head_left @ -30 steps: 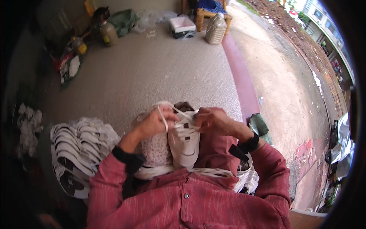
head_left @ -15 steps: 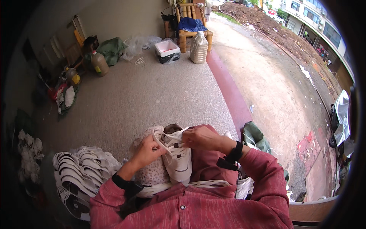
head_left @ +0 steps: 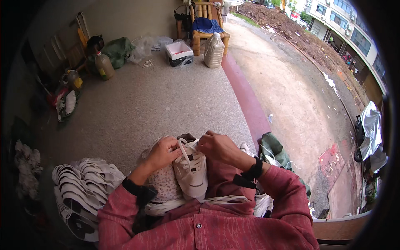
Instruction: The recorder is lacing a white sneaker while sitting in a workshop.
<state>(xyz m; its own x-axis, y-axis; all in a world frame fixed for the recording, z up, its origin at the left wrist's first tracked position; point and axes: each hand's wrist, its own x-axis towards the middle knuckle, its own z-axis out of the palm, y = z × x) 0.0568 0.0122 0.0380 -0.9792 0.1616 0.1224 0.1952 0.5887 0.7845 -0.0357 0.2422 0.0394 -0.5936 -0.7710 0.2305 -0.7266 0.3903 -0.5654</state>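
A white shoe (head_left: 194, 180) rests on my lap with its toe pointing toward me. On its left, my left hand (head_left: 163, 153) pinches a white shoelace (head_left: 182, 149) near the shoe's opening. Over the opening's right side, my right hand (head_left: 221, 146) has its fingers closed on the lace as well, though the fingertips are partly hidden. The lace forms a loop between the two hands. Beneath the shoe lie a flower-patterned cloth (head_left: 167, 183) and red cloth (head_left: 227, 179). A bundle of white laces (head_left: 228, 200) stretches across my lap near my waist.
Stacked white shoe uppers (head_left: 85, 179) stand at my left. A green sack (head_left: 273, 148) with white laces lies at my right. Farther off are a bamboo chair (head_left: 196, 39), a plastic jug (head_left: 214, 52), a white box (head_left: 179, 53) and brown bottles (head_left: 104, 66) along the wall.
Both hands have shifted slightly, the right one rising above the shoe's opening. The lace loop now stands more upright over the opening. The whole view has turned a little to the right.
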